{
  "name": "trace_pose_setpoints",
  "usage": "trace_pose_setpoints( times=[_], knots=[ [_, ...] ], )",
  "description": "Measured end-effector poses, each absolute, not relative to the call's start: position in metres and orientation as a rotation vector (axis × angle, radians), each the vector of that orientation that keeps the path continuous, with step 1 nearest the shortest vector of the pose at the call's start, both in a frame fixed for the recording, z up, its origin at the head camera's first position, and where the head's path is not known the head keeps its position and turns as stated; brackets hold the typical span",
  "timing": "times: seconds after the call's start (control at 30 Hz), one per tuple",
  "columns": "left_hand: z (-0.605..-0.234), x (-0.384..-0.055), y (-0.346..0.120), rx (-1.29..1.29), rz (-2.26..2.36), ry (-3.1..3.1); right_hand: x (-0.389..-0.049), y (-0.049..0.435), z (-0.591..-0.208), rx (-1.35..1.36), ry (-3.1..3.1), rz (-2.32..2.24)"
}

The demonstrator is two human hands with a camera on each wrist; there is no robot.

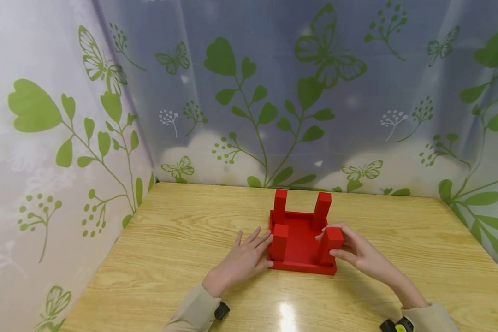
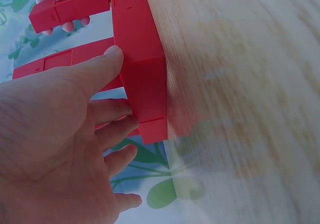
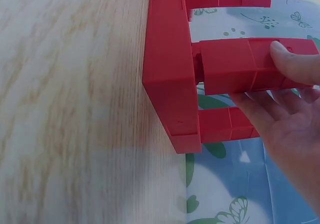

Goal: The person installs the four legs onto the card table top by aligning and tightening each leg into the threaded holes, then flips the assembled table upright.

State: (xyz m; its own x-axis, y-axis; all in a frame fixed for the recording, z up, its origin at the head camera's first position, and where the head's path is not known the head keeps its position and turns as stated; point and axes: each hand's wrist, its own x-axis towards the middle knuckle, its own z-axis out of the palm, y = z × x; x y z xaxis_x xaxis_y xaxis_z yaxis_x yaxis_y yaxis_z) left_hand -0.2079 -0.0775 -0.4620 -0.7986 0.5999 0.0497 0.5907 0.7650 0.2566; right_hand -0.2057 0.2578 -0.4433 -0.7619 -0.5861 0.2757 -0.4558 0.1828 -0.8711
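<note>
A square red base (image 1: pixel 300 267) with a raised rim lies on the wooden table, a red post at each corner. My right hand (image 1: pixel 358 251) grips the near right post (image 1: pixel 331 244) between thumb and fingers. In the right wrist view a narrow gap with a peg shows between that post (image 3: pixel 230 66) and the base (image 3: pixel 170 58). My left hand (image 1: pixel 245 256) rests against the base's left side with fingers spread, thumb (image 2: pixel 112 58) and fingertips touching the rim. Beside it stands the near left post (image 1: pixel 279 242). The far left post (image 1: pixel 280 205) and far right post (image 1: pixel 322 207) stand upright.
The wooden table (image 1: pixel 182 221) reaches back to a curtain (image 1: pixel 240 138) printed with green leaves and butterflies. Another patterned curtain (image 1: pixel 45 175) runs along the left side. Dark devices are worn at both wrists.
</note>
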Motion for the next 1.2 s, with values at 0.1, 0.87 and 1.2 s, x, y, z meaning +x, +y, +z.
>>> trace_pose_setpoints(
  times=[0.1,0.87,1.2],
  knots=[
    [-0.463,-0.208,-0.078,0.984,0.402,2.917,-0.206,0.257,-0.442,-1.032,2.360,-1.608],
    [-0.461,-0.208,-0.078,1.011,0.405,2.921,-0.210,0.247,-0.437,-0.754,2.823,-1.316],
    [-0.460,-0.206,-0.079,1.006,0.416,2.916,-0.212,0.256,-0.435,-0.873,2.618,-1.466]
  ],
)
